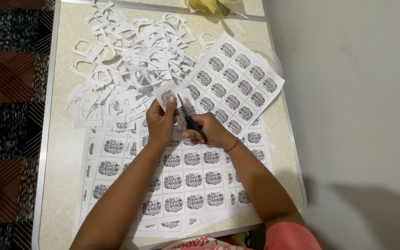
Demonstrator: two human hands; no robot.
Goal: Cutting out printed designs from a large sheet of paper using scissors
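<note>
Left hand [159, 122] pinches a small label [166, 96] mid-table; right hand [209, 131] grips scissors [190, 120] cutting it. Trimmings pile [130, 60] shows much done; full printed sheets [186, 180] remain uncut.

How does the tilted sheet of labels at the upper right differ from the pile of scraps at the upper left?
The tilted sheet is whole and flat, its printed labels in a neat grid; the scrap pile is cut strips and empty frames, heaped and curling. The sheet is mostly printed, the scraps mostly blank. Both are white paper on the table.
</note>
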